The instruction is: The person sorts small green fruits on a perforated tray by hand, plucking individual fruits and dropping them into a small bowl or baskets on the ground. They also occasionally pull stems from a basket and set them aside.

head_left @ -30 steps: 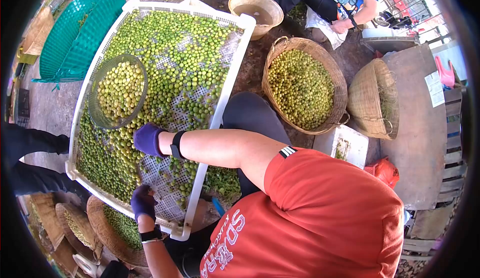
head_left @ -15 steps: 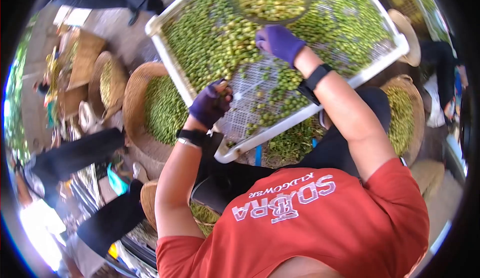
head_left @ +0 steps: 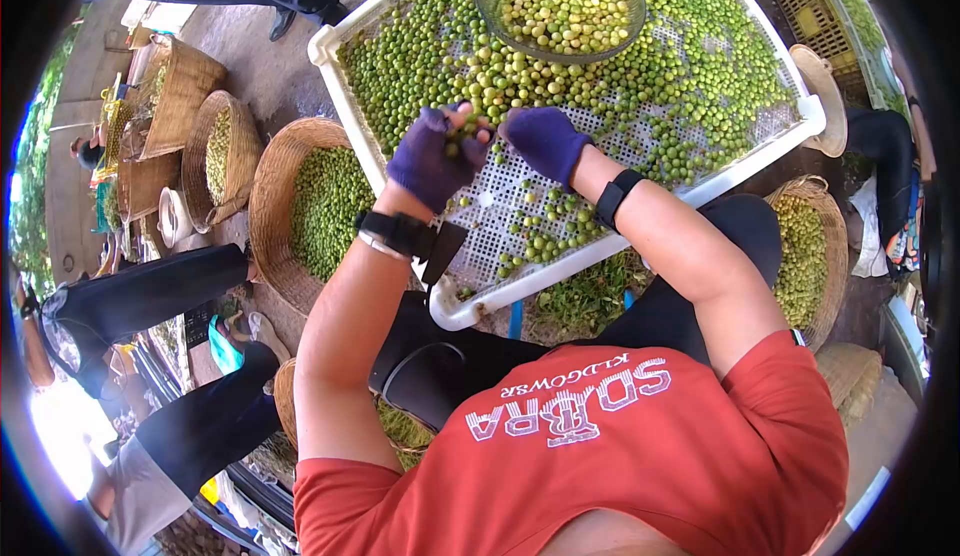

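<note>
Purple fingerless gloves cover both hands above a white perforated tray (head_left: 745, 168) spread with small round green fruits (head_left: 410, 86). My left hand (head_left: 437, 156) is curled with bare fingertips showing, and a few green fruits sit in its fingers. Close beside it, my right hand (head_left: 545, 144) is closed back-up, so whatever its fingers hold is hidden. Beyond the hands, a clear glass bowl (head_left: 488, 18) of paler yellow-green fruits stands among the loose ones. Under the hands, the tray's grid shows with scattered fruits around.
Left of the tray is a wicker basket (head_left: 268, 206) of green fruits, with more baskets (head_left: 195, 161) behind. Another filled basket (head_left: 832, 286) stands at the right, near a yellow crate (head_left: 808, 1). Other people's legs (head_left: 150, 291) are at the left.
My left hand has moved up and right across the tray, next to my right hand. My right hand has shifted slightly down and left. The view has shifted a little.
</note>
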The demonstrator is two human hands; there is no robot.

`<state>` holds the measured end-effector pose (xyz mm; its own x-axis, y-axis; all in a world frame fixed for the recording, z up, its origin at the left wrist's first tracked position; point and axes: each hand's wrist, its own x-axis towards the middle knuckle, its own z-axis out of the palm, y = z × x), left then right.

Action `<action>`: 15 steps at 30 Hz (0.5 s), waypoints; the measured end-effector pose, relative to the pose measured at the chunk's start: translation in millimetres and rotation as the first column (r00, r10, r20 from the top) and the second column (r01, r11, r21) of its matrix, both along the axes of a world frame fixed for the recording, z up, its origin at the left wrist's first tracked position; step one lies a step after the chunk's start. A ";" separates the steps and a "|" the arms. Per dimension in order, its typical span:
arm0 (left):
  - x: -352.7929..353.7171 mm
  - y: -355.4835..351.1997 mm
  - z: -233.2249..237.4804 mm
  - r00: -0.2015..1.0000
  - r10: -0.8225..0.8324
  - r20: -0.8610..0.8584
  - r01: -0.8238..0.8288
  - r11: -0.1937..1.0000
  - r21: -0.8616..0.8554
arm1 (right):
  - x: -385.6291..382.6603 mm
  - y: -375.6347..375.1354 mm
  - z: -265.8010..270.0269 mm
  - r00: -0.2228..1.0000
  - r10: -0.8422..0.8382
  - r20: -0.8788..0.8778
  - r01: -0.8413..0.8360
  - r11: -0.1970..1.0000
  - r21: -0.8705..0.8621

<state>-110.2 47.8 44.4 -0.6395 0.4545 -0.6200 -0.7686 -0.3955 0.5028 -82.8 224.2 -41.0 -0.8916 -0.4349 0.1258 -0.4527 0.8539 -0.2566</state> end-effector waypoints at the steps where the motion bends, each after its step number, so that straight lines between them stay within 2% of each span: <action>1: -6.6 11.0 0.9 1.000 -0.001 -0.002 0.001 1.000 0.015 | -0.9 3.1 3.4 0.999 0.010 0.053 -0.009 1.000 -0.012; 5: -40.9 56.5 5.9 0.999 -0.041 0.015 0.039 0.994 0.106 | -6.4 24.3 25.2 0.948 0.007 0.318 0.023 0.996 -0.088; 7: -63.0 79.8 -8.7 0.999 -0.008 -0.048 0.018 0.979 0.203 | -17.5 43.2 47.4 0.941 -0.049 0.334 0.080 0.993 -0.081; 9: -91.4 92.6 -30.1 0.998 0.043 0.036 -0.055 0.893 0.446 | -30.8 69.8 61.2 0.972 -0.137 0.189 0.177 0.961 -0.214; 11: -114.9 100.8 -51.7 0.989 0.076 0.126 -0.140 0.747 0.650 | -39.9 86.6 78.7 0.967 -0.254 -0.002 0.234 0.892 -0.387; 13: -117.2 98.9 -53.0 0.999 0.044 0.027 -0.050 0.697 0.715 | -49.6 97.3 72.2 0.936 -0.285 -0.209 0.164 0.875 -0.455; 14: -118.2 88.9 -52.4 0.993 -0.005 -0.117 0.083 0.733 0.676 | -50.7 101.9 67.8 0.902 -0.303 -0.308 0.126 0.866 -0.485; 15: -115.3 78.4 -49.3 0.965 -0.063 -0.254 0.211 0.760 0.615 | -43.9 104.0 69.3 0.922 -0.298 -0.248 0.179 0.895 -0.410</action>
<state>-225.5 126.2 -4.9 -0.6167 0.7869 -0.0208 -0.7480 -0.5775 0.3270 -126.7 328.2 28.3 -0.8566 -0.0818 0.5094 -0.3530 0.8131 -0.4629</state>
